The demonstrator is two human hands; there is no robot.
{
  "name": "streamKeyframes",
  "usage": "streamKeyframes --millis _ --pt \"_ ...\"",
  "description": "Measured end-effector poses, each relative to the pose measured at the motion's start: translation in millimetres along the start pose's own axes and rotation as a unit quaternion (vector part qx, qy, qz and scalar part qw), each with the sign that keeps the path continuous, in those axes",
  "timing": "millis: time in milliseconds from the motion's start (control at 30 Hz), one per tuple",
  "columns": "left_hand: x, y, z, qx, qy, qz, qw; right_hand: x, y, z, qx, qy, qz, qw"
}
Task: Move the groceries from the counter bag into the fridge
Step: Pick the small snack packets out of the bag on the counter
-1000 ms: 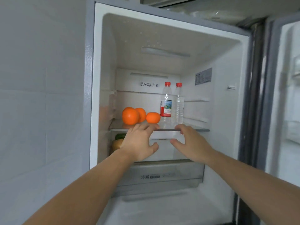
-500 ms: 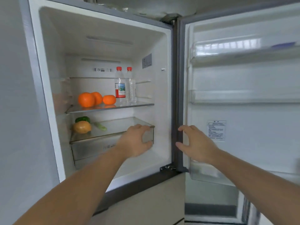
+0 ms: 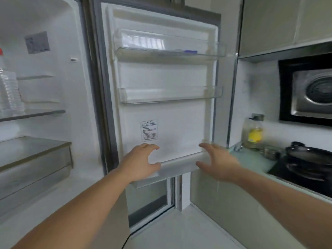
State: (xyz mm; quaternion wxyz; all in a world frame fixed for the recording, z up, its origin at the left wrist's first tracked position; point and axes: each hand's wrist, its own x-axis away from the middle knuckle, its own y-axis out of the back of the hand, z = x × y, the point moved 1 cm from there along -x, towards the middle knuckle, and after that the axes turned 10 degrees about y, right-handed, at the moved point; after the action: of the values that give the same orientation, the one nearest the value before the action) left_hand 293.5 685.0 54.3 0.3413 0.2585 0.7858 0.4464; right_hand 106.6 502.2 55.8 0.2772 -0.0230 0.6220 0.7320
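I see fridge door (image 3: 167, 112) swung open, 3 shelves running left-right. Left hand (image 3: 139, 163) and right hand (image 3: 218, 163) both empty, fingers spread wide, in front of bottom shelf (image 3: 179, 163), 1 at each end, contact unclear. Bottle (image 3: 9, 87) upright on fridge (image 3: 59, 87) shelf, far left of fingers. No bag visible.

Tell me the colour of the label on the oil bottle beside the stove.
Yellow, on the oil bottle; the head view shows it, slightly blurred.

Open fridge (image 3: 45, 105) left, door (image 3: 167, 114) centre, stove (image 3: 305, 164) right; bottle (image 3: 254, 133) seemingly behind.
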Motion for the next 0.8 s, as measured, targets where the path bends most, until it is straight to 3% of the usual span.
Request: streamKeyframes --millis 367,533,800 --pt "-8.9 -101.9 -224.7 0.06 -0.207 0.078 0.973 177.4 101.9 -133.8 0.108 -0.22 -0.045 0.969" --pt "37.0 -156.8 -370.7 0.087 -0.299 0.13 0.941 314.7 156.5 -202.5 0.126 -0.351 -0.06 0.926" --pt "127.8 -219.8 -569.0 0.114 -0.438 0.195 0.87 489.6 226.7 -246.9 0.148 -0.493 -0.102 0.851"
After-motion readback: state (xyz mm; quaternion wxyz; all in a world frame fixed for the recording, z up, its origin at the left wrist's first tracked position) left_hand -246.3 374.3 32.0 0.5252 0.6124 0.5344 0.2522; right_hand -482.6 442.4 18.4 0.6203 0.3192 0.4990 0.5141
